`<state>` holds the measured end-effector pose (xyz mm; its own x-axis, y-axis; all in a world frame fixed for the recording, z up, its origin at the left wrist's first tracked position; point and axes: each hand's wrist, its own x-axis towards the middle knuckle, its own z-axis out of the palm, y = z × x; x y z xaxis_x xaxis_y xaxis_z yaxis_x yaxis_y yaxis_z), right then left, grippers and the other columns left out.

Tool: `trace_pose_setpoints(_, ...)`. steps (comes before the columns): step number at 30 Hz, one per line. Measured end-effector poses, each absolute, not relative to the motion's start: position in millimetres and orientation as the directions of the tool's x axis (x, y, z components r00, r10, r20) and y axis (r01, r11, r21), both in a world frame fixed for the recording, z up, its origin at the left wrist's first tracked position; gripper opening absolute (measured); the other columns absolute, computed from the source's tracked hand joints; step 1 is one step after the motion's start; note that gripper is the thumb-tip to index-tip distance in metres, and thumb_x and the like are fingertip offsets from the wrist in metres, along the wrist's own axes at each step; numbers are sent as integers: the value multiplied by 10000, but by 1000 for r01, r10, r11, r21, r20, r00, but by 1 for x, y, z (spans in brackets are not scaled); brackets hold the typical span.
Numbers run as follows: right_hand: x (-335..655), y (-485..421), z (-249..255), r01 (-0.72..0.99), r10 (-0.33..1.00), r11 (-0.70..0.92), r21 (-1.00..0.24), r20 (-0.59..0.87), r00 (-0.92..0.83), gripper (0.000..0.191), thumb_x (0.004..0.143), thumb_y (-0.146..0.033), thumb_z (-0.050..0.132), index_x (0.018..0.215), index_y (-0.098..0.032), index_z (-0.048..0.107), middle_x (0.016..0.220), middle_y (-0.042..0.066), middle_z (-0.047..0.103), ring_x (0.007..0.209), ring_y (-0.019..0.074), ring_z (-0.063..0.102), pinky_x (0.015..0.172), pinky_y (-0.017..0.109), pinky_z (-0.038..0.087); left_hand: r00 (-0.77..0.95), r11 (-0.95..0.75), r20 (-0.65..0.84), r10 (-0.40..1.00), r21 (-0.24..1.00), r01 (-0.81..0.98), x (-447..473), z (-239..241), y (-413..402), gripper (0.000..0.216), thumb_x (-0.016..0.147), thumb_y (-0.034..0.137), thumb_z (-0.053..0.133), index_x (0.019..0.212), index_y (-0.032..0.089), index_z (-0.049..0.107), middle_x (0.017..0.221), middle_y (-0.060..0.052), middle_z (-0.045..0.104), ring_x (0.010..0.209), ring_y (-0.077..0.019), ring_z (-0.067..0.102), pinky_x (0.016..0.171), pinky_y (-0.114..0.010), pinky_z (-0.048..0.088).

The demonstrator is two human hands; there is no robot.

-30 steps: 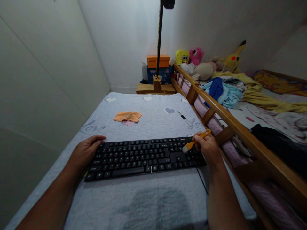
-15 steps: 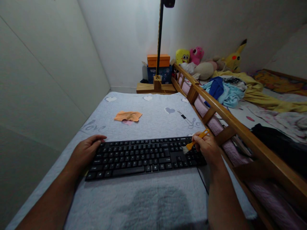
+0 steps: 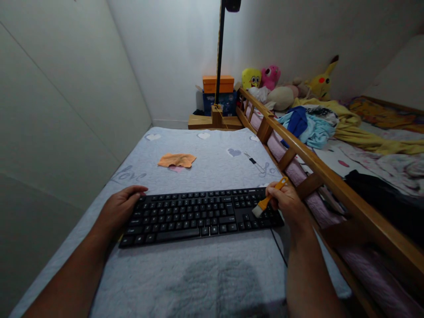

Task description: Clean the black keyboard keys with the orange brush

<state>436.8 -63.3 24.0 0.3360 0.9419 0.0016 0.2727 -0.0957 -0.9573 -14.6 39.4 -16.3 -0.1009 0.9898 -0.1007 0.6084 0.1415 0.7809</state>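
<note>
A black keyboard (image 3: pixel 185 216) lies across the light blue bed cover, its cable running off below the right end. My left hand (image 3: pixel 121 205) is closed around the keyboard's left end, thumb along the top corner; part of its fingers is hidden. In my right hand (image 3: pixel 286 201) is a small brush (image 3: pixel 265 203) with a yellow handle, pinched between thumb and fingers. Its pale bristles point down and left, over the gap above the arrow keys. Whether they touch the keyboard I cannot tell.
Beyond the keyboard lie an orange cloth (image 3: pixel 177 160) and thin metal tweezers-like tools with a black band (image 3: pixel 252 160). A wooden rail (image 3: pixel 308 154) runs along the right side, with clothes and plush toys behind it. Boxes (image 3: pixel 218 84) stand at the far end.
The brush tip has shifted slightly down on the keyboard, and its bristles are less fanned out. My left hand stays on the keyboard's left end.
</note>
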Motion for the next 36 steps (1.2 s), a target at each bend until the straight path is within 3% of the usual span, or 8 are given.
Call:
trace_pose_setpoints(7,430,-72,24,371,910,-51,-927,110,400,306,841,-493,635,788,-194,670,572,-2,621,511,155,568,498,262,400,-90,104,-59,994,742,663,-16,-17,42,459,786,465,522,1076,181,738,973,-57,745,861,-245,663,738,-306,477)
trace_pose_setpoints(14,425,-86,23,395,898,-30,-918,149,414,296,846,-457,603,686,-209,629,479,-34,522,442,133,498,469,260,373,-110,140,-91,990,769,624,-19,-24,43,467,801,461,532,1126,182,719,973,-57,737,814,-232,652,685,-296,469)
trace_pose_setpoints(18,425,-83,12,328,856,8,-945,176,486,309,876,-492,606,773,-204,652,546,-26,570,497,142,539,487,258,390,-95,130,-90,991,756,642,-20,-24,43,458,796,458,540,1115,185,725,957,-49,735,804,-228,651,690,-294,468)
trace_pose_setpoints(23,423,-80,8,401,842,45,-915,251,478,347,885,-522,613,813,-190,684,615,3,624,559,165,590,522,276,427,-102,132,-87,991,767,628,-20,-26,44,450,796,456,544,1111,188,722,974,-52,738,803,-229,654,684,-297,469)
trace_pose_setpoints(31,432,-85,5,363,881,-5,-932,168,442,304,891,-466,586,745,-206,648,531,-24,561,489,143,531,501,262,401,-111,134,-81,990,757,639,-17,-22,43,438,783,441,546,1085,187,736,976,-50,742,844,-233,664,713,-294,475)
trace_pose_setpoints(36,435,-90,7,321,905,-35,-946,106,411,269,843,-438,615,703,-208,621,497,-32,521,447,127,483,464,252,351,-117,148,-96,989,773,617,-15,-21,40,458,779,458,552,1107,191,727,945,-37,743,755,-218,646,639,-285,462)
